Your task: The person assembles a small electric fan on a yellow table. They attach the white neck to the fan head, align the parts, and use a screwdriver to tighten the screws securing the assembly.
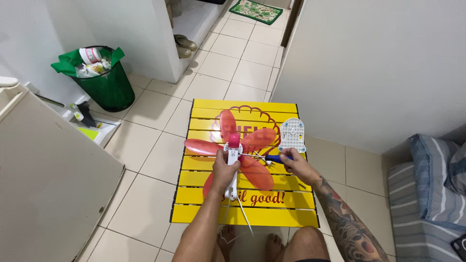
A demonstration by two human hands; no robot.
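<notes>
Over on the far left, green plastic bin (104, 77) lined with a green bag, stuffed with rubbish, parked against the wall out of the way. Beside it, dustpan and brush set (85, 119) lying flat on the pale floor tiles (145, 140).

Moving to the middle: low yellow slatted table (242, 213) with red lettering, serving as a workbench. Left hand (224, 171) wrapped in a fist round the white plastic motor body (233, 160) of a small fan, gripping it upright above the slats, probably to keep it from turning. Translucent red fan blades (242, 150) fanned out around the hub, so plenty of room to get at the centre. Thin white cord (242, 218) trailing off the table edge toward the bare feet.

Just right of that, right hand (297, 165) closed round a blue-handled screwdriver (276, 158), tip aimed sideways at the hub area; can't quite make out whether it's seated in a screw. White plastic base plate (292, 135) with blue spots set aside on the slats behind, close at hand. Far right, grey striped cushion (432, 194).
</notes>
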